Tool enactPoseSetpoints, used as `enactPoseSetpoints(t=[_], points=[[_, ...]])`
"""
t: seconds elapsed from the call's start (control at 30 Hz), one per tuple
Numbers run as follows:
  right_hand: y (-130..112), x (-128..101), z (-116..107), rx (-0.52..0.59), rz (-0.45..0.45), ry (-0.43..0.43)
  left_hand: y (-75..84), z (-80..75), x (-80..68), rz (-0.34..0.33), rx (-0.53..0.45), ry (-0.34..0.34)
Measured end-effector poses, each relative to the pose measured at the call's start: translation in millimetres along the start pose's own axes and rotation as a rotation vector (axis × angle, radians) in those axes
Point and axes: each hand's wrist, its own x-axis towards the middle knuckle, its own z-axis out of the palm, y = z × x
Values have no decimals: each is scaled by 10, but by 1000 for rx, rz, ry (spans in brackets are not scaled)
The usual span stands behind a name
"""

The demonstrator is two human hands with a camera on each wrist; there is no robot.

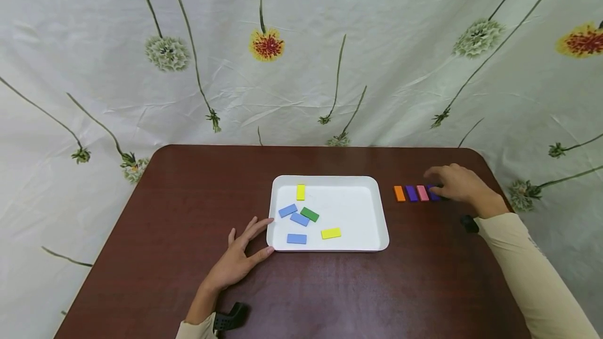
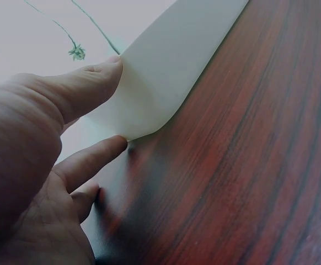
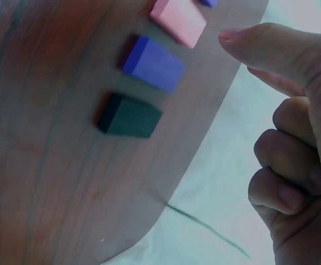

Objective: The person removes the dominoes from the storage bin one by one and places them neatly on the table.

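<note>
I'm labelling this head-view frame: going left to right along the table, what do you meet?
Left hand → white rectangular plastic tray → small flat orange block → purple block → pink block → right hand.

From the head view we lose the dark green rectangular block [image 3: 129,116] entirely behind the right hand [image 1: 459,183], which also covers half the second purple rectangular block [image 1: 433,193].
</note>
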Motion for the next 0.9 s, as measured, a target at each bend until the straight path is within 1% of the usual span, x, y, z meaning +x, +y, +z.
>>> enactPoseSetpoints(t=[0.27, 0.5, 0.77, 0.9], points=[[-223, 72, -35, -10, -68, 56, 3, -9, -7, -4, -1, 2], [-474, 131, -45, 28, -117, 65, 10, -17, 11, -11, 5, 2], [-783, 206, 19, 53, -233, 101, 2, -10, 9, -20, 6, -2], [-1001, 268, 48, 62, -292, 105, 0, -14, -4, -16, 1, 0]])
